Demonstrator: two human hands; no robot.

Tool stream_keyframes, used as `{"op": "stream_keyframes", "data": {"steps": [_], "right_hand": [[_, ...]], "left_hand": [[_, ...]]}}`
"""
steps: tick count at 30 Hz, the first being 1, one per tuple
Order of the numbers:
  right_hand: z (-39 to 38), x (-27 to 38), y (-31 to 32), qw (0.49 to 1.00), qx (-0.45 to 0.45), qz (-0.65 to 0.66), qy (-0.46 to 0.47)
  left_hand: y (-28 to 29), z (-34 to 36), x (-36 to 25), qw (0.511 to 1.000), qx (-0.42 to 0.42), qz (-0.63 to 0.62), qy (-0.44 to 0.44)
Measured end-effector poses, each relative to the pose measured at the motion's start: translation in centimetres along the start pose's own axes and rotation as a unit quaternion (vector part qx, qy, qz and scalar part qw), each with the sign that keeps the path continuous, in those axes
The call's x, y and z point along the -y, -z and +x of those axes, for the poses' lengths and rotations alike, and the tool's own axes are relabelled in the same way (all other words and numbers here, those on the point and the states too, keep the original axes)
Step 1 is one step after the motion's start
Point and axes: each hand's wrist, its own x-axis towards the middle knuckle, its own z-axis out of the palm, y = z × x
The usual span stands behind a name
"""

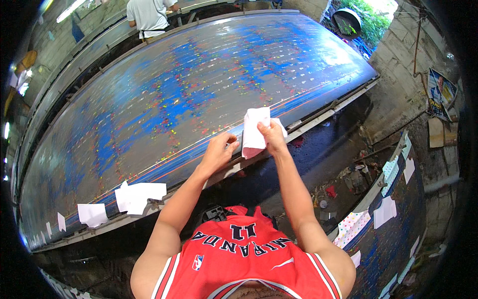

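Note:
My right hand (272, 135) grips a folded white cloth (255, 133), thumb laid over its front. The lower end of the cloth looks faintly pink. It is held up over the near edge of a long table (209, 94) with a blue and grey, paint-specked top. To the left of the cloth is my left hand (219, 152), over the same edge. Its fingers are loosely bent, with a small gap to the thumb, and nothing shows between them. Further left, white cloth pieces (142, 197) lie over the table's near edge.
A metal rail (323, 117) runs along the table's near side. Behind me on the right, a second table (383, 244) carries white and dotted cloth pieces. Litter lies on the dark, wet floor (318, 159) between them. Across the table stands another person (149, 17) in a grey shirt.

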Motion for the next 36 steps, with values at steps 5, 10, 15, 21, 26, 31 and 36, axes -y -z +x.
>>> {"op": "stream_keyframes", "data": {"steps": [5,10,15,21,26,31,36], "right_hand": [[-2.1,0.6,0.3,0.998,0.022,0.046,0.049],[-3.5,2.1,1.4,0.999,0.013,0.016,0.047],[-4.1,2.5,3.1,0.999,-0.004,0.023,0.048],[-3.9,3.4,4.5,0.997,0.006,0.028,0.065],[-3.6,5.2,4.4,0.997,0.024,0.037,0.057],[-2.0,6.3,4.6,0.998,0.032,0.056,-0.012],[0.2,7.3,4.9,0.998,0.060,0.021,-0.024]], "left_hand": [[-4.3,3.2,-3.3,0.999,-0.029,0.046,0.000],[-5.9,5.1,-4.1,0.996,-0.006,-0.022,0.089],[-6.7,5.4,-3.1,0.990,-0.015,-0.123,0.068],[-7.2,6.4,-4.0,0.982,0.004,0.030,-0.186],[-7.7,7.4,-6.0,0.990,0.001,0.053,-0.131],[-6.6,10.0,-5.0,0.996,0.083,-0.014,-0.011],[-6.4,10.5,-4.1,0.981,0.082,-0.135,0.110]]}}
